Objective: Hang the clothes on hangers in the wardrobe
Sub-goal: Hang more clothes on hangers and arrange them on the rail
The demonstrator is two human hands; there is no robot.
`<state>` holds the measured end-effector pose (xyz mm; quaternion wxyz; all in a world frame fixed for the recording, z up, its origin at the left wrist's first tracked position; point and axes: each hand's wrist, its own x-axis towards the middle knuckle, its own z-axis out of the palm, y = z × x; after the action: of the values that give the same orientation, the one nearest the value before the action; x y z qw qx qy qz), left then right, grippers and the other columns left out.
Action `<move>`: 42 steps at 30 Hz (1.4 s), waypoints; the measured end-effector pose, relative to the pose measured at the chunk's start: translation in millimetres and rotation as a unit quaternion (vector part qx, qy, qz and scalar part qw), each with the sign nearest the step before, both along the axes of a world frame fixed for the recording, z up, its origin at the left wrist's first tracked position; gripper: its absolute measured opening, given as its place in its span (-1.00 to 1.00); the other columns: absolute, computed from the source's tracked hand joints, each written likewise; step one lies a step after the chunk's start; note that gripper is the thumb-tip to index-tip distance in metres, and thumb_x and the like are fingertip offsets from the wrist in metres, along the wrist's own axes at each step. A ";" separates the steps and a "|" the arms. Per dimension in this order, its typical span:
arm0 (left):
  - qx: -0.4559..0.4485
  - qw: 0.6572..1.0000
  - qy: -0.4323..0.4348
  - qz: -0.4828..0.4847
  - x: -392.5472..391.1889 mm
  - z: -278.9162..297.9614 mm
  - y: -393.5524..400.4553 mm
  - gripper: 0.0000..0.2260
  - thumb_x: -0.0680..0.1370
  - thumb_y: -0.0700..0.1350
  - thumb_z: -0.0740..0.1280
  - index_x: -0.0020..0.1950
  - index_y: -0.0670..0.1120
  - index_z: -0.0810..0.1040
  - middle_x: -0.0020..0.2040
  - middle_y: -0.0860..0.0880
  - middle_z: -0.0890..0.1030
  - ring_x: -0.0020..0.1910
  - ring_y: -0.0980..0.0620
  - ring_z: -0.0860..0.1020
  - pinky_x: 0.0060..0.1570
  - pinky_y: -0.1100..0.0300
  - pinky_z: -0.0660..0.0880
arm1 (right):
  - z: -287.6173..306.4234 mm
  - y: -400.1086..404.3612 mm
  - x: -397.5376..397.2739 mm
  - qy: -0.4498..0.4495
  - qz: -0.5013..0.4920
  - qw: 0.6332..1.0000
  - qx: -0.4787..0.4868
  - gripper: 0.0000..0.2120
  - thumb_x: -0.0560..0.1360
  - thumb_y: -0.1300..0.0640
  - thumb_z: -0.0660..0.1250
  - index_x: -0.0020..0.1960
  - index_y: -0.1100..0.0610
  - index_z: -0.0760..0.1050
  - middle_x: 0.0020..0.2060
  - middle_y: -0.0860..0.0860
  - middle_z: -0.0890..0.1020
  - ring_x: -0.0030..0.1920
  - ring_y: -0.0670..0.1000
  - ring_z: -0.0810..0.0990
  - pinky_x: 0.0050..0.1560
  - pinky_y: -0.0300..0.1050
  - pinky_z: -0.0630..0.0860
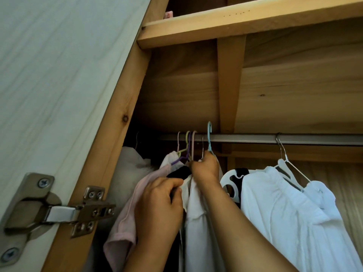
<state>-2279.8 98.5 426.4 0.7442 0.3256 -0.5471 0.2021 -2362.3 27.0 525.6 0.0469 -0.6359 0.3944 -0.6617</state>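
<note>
A metal rail runs across the wardrobe. My right hand grips the neck of a light blue hanger that carries a white garment; its hook stands at the rail, slightly above it. My left hand holds back the hung clothes to the left, its fingers curled on a dark garment beside a pale pink shirt. Pink, yellow and purple hangers hang on the rail just left of the blue one.
A white fluffy robe hangs to the right on a white hanger, with another white hanger beside it. The open wardrobe door with its metal hinge stands at left. A wooden shelf lies overhead.
</note>
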 end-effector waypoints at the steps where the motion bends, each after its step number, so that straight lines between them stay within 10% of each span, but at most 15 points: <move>1: -0.003 1.000 -0.001 -0.002 0.5 -0.4 -0.6 -0.81 0.42 -0.34 0.39 -0.19 -0.07 0.69 -0.21 0.08 0.63 -0.21 0.17 0.53 -0.21 0.18 0.54 | 0.0 -0.3 -0.8 0.004 0.001 1.000 -0.001 -0.76 0.45 0.21 0.36 0.11 0.20 0.50 0.00 0.13 0.61 0.07 0.14 0.57 0.07 -0.04 0.53; 6: -0.020 1.000 -0.002 0.004 3.2 -2.5 -7.0 -0.84 0.40 -0.26 0.42 -0.22 0.01 0.67 -0.30 0.34 0.45 -0.26 0.22 0.54 -0.29 0.40 0.41 | -7.4 -2.0 -8.1 0.007 0.019 0.999 -0.026 -0.71 0.46 0.13 0.40 0.11 0.22 0.44 -0.04 -0.05 0.52 0.02 -0.04 0.50 0.02 -0.16 0.44; 19: -0.020 1.000 0.002 0.010 -16.3 2.4 -19.2 -0.84 0.43 -0.11 0.29 -0.14 0.03 0.67 -0.15 0.11 0.62 -0.14 0.18 0.53 -0.18 0.48 0.34 | -28.7 -22.6 -9.6 -0.117 0.031 0.992 -0.045 -0.71 0.48 0.41 0.17 0.12 0.27 0.55 -0.09 0.12 0.60 0.05 0.14 0.56 0.08 -0.03 0.48; 28: 0.164 0.984 -0.020 -0.058 -33.1 97.9 -7.8 -0.88 0.53 -0.09 0.31 -0.04 0.01 0.64 -0.04 0.02 0.65 -0.01 0.00 0.58 0.04 0.05 0.54 | -25.1 -8.1 -39.7 -0.088 0.045 0.980 -0.174 -0.70 0.46 0.41 0.22 -0.07 0.00 0.34 -0.14 0.06 0.50 -0.14 0.04 0.51 -0.21 -0.21 0.43; 36: 0.203 0.972 -0.065 -0.095 -59.0 169.8 -32.3 -0.88 0.46 -0.04 0.44 -0.15 -0.09 0.63 -0.16 -0.08 0.65 -0.12 -0.04 0.61 -0.14 0.13 0.54 | -21.7 6.3 -48.9 -0.032 0.099 0.974 -0.202 -0.65 0.45 0.43 0.21 -0.10 -0.04 0.34 -0.17 0.01 0.50 -0.18 0.01 0.52 -0.16 -0.06 0.50; 42: 0.149 0.949 -0.115 -0.251 -64.9 168.4 -58.2 -0.95 0.51 -0.20 0.38 -0.14 -0.16 0.60 -0.33 -0.03 0.58 -0.37 0.15 0.55 -0.27 0.27 0.51 | -19.1 9.5 -61.1 -0.067 0.141 0.964 -0.216 -0.66 0.43 0.34 0.37 -0.05 -0.07 0.38 -0.14 0.01 0.50 -0.21 -0.14 0.49 -0.25 -0.33 0.47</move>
<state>-2344.7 40.3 594.8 0.6457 0.2594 -0.7171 -0.0391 -2423.4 36.4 506.5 0.0275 -0.6343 0.1444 -0.7589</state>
